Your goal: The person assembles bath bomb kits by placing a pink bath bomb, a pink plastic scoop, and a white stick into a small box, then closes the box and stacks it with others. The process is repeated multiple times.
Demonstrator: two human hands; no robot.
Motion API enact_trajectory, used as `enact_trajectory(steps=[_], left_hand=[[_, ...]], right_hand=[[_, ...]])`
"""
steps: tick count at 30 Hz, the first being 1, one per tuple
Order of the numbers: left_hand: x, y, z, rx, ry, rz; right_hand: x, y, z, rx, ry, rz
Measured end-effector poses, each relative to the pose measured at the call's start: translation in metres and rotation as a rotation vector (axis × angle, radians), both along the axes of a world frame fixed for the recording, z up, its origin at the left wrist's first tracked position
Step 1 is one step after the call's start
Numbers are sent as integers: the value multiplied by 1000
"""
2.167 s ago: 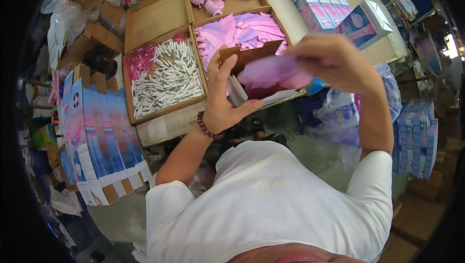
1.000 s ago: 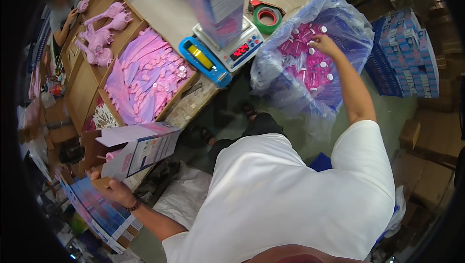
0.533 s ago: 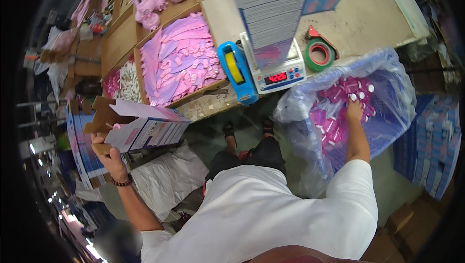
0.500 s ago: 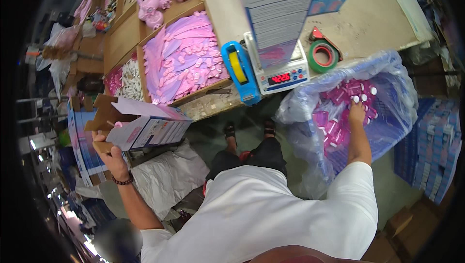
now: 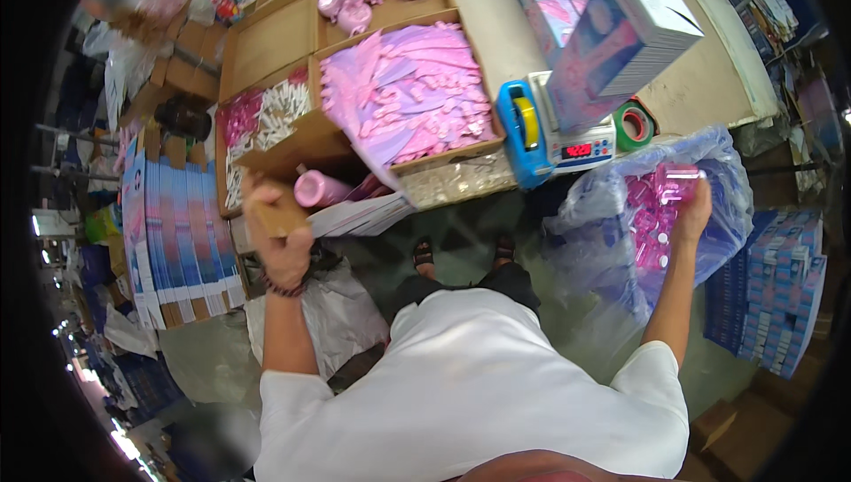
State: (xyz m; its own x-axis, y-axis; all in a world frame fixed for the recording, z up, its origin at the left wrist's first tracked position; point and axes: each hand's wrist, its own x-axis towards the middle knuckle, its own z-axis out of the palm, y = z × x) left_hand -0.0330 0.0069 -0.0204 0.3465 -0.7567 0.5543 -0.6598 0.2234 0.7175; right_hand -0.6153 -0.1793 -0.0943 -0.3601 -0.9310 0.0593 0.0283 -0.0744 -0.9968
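Cluttered workshop stock surrounds a pale worktable (image 5: 483, 7) ahead of both hands. The left hand (image 5: 284, 247) grips an open cardboard carton (image 5: 368, 214) by its edge, probably tilting it for access. Rightward, the right hand (image 5: 696, 207), closed around a transparent pink plastic bottle (image 5: 678, 180), hovers over a plastic-lined blue crate (image 5: 722, 220).

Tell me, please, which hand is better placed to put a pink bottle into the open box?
Probably the right hand: it holds a pink bottle above the basket, while the left hand is occupied holding the box on the other side.
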Motion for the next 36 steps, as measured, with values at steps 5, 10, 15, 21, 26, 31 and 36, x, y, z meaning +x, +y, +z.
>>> enact_trajectory(steps=[5,10,15,21,26,31,36], left_hand=[[-2,-16,3,-204,50,-317],[7,-12,4,-271,91,-407],[19,-10,5,-237,108,-395],[24,-10,3,-241,163,-395],[27,-7,0,-257,112,-378],[21,3,-3,-310,80,-399],[10,11,-19,-491,137,-477]], right_hand=[[184,36,142,-443,3,377],[328,66,202,-631,429,884],[394,70,201,-593,830,1007],[388,70,181,-422,717,1063],[367,88,165,-219,602,1070],[362,106,143,-274,610,958],[351,119,125,-337,592,939]])
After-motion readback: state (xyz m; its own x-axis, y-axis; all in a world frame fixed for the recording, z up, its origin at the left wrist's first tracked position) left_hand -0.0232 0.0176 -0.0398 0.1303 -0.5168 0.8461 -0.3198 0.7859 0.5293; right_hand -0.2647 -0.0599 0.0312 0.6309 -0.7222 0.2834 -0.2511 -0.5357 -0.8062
